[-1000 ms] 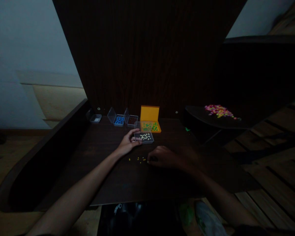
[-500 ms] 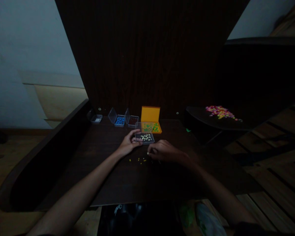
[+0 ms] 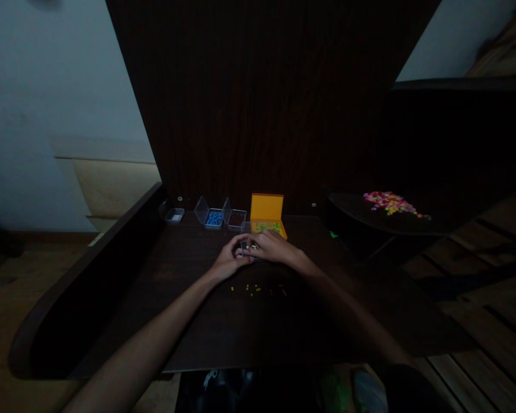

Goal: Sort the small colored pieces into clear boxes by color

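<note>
My left hand (image 3: 231, 259) is closed around the left side of a small clear plastic box (image 3: 243, 245) with its lid up. Pale pieces lie inside it, mostly covered now. Over this box is my right hand (image 3: 275, 246), its fingers bent together and the fingertips down at the pieces; what they pinch is hidden. Several tiny yellow pieces (image 3: 253, 289) are scattered on the dark wooden surface (image 3: 215, 327) nearer to me. Just behind the hands stands an open orange box (image 3: 267, 207) with green pieces in it.
Behind, to the left, are open clear boxes of blue pieces (image 3: 214, 218) and dark red pieces (image 3: 237, 218), then another small clear box (image 3: 175, 215). A colourful bead pile (image 3: 391, 203) lies on a side shelf at right. A raised side board (image 3: 90, 275) borders the left.
My right hand has moved up and left from the loose yellow pieces to the clear box, carrying a small pale piece when last seen. My left hand still holds the box. The view has shifted slightly.
</note>
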`<state>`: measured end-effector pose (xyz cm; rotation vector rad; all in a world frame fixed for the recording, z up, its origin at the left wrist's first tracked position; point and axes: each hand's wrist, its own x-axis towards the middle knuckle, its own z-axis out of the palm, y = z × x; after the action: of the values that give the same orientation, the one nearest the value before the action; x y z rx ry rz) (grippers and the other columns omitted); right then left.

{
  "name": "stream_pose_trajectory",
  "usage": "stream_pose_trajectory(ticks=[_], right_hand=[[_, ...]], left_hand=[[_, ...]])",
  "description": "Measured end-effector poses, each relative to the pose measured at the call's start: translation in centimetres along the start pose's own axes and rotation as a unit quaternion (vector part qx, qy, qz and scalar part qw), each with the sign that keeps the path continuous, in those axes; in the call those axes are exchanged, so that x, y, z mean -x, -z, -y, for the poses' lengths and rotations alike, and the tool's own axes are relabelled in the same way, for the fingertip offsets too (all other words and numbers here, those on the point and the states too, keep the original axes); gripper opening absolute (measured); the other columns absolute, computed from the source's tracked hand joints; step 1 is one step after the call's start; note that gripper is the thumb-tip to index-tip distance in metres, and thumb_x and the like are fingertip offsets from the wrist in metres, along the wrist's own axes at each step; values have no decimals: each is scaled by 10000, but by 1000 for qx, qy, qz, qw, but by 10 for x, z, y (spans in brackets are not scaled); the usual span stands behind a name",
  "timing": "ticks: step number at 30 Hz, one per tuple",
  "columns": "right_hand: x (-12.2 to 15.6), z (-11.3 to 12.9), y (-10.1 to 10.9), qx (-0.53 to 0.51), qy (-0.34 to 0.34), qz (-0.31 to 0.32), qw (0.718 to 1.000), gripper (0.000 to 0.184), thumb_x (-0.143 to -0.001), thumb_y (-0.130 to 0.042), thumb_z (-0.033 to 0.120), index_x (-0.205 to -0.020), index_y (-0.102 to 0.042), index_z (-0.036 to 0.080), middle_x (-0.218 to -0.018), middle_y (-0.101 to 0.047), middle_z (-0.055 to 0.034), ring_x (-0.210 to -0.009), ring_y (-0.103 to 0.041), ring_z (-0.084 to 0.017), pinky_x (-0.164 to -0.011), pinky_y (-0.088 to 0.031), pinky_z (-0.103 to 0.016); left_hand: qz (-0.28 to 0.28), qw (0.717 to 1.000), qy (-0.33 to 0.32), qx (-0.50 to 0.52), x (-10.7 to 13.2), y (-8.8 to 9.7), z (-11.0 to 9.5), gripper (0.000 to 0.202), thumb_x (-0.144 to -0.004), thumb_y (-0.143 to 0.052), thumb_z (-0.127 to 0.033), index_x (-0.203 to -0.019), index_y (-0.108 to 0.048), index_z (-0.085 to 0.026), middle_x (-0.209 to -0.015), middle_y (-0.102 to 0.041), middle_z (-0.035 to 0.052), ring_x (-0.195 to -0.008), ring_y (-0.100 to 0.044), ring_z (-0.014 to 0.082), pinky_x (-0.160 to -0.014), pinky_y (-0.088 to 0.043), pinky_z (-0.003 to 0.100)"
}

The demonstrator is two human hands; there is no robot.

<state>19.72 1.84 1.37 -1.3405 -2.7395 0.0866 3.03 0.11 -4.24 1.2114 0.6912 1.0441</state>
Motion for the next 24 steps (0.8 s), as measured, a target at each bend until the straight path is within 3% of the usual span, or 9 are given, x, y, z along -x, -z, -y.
stream_pose_trajectory(ticks=[6, 16, 24], right_hand=[[-4, -1, -8, 34, 2, 7, 999, 436, -913, -428, 515, -1036, -657, 164, -909, -672, -113, -842, -600, -222, -701, -366, -283], [0, 9, -2, 55, -3, 21, 998, 394, -944, -406, 418, -967, -698, 153, -890, -692, -122, -823, -615, -217, -711, -366, -290], [2, 5, 5, 78, -7, 12, 997, 356, -949, -381, 335, -1063, -669, 158, -924, -694, -127, -835, -625, -229, -710, -377, -296]], left_hand=[[-8, 1000, 12, -9, 0, 1, 1, 704, -565, -756, -110, -1208, -475, -167, -988, -634, 33, -793, -619, 111, -762, -493, 246], [0, 1000, 26, -2, 1, -1, -3, 717, -576, -749, -110, -1231, -461, -163, -831, -632, -10, -743, -614, 102, -746, -491, 241], [-8, 1000, 11, -2, 1, -2, -3, 649, -576, -746, -95, -1170, -499, -181, -1017, -630, 35, -798, -630, 105, -767, -501, 251]])
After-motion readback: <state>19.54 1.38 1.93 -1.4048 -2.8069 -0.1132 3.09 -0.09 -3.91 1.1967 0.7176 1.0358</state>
